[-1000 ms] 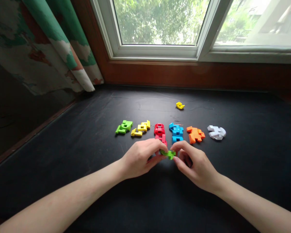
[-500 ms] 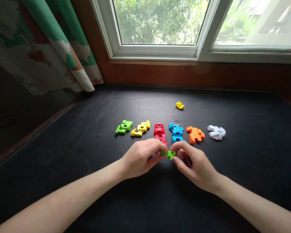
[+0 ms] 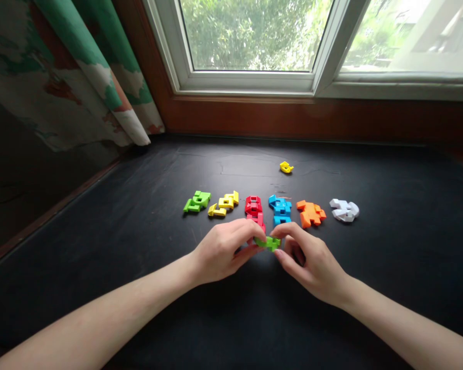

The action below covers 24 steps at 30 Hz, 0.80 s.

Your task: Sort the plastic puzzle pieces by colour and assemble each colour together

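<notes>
Fingertips [image 3: 254,228] of left hand [image 3: 219,252] and right hand [image 3: 312,262] pinch a green jointed block toy [image 3: 267,243] from both sides, just nearer than the red toy [image 3: 253,205] and blue toy [image 3: 280,206].

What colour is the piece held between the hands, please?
The plastic piece is bright green, clearest in the head view.

Can't really see much of the green block piece [image 3: 267,243] since the left hand [image 3: 221,252] and right hand [image 3: 312,264] cover parts of it, so its full shape is anyone's guess. Just past that piece, the bottom of the red block figure [image 3: 255,220] disappears behind the left hand's fingers [image 3: 247,229], and the yellow piece [image 3: 286,167] farther beyond it is too tiny to make out properly. Both the left forearm [image 3: 88,313] and right forearm [image 3: 405,324] get chopped off by the picture's edges, and the trees [image 3: 250,36] are pretty blurry.
</notes>
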Each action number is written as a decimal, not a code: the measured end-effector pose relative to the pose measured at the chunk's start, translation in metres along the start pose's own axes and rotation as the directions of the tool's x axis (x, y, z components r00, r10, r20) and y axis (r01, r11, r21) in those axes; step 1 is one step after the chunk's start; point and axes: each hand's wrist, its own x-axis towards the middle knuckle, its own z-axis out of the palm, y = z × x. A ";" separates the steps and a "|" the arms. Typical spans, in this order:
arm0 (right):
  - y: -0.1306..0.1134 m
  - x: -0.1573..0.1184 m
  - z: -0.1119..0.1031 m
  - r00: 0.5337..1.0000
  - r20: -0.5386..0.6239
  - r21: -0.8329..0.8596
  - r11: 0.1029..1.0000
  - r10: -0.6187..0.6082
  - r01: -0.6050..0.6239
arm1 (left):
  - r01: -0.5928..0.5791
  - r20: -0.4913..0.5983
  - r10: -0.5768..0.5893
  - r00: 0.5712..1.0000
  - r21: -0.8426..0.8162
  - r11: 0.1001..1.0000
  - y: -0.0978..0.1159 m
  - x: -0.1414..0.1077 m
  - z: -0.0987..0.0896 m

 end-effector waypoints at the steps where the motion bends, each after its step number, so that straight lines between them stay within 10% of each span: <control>1: 0.000 0.000 0.000 1.000 -0.003 -0.006 1.000 0.002 -0.002 | -0.008 -0.005 0.008 1.000 -0.005 1.000 0.000 0.000 0.000; 24: 0.001 -0.001 0.002 0.998 -0.053 0.026 0.999 -0.040 0.041 | 0.004 0.014 -0.003 1.000 -0.020 1.000 0.000 0.001 -0.001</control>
